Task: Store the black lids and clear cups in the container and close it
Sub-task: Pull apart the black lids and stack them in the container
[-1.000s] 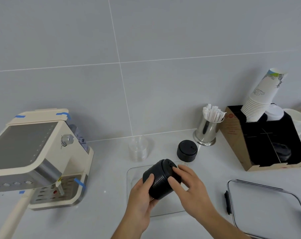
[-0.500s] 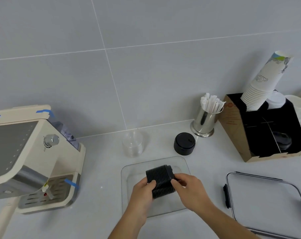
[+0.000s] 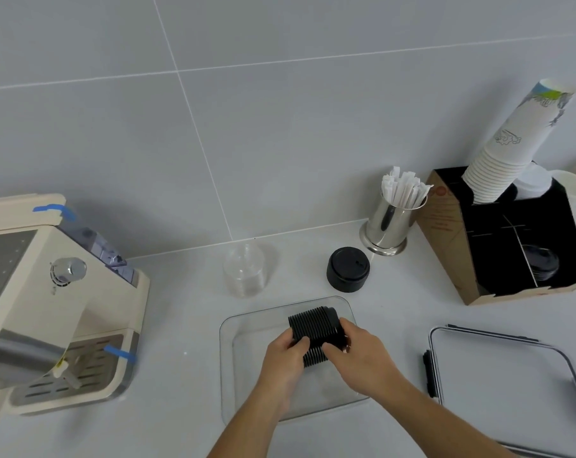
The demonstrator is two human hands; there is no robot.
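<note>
A stack of black lids (image 3: 314,328) lies on its side inside the clear container (image 3: 243,368), toward its far right part. My left hand (image 3: 285,358) grips the stack's near left end and my right hand (image 3: 359,350) grips its right side. A second, shorter stack of black lids (image 3: 347,269) stands on the counter behind the container. A stack of clear cups (image 3: 245,271) stands to its left. The container's lid (image 3: 501,388) lies flat on the counter at the right.
A cream coffee machine (image 3: 49,302) fills the left side. At the back right stand a steel cup of wrapped sticks (image 3: 392,223) and a cardboard organiser (image 3: 511,246) holding stacked paper cups (image 3: 508,153). The tiled wall runs along the counter's back edge.
Both hands have turned the black lid stack onto its side and lowered it into the clear container. The camera view has shifted slightly downward and left.
</note>
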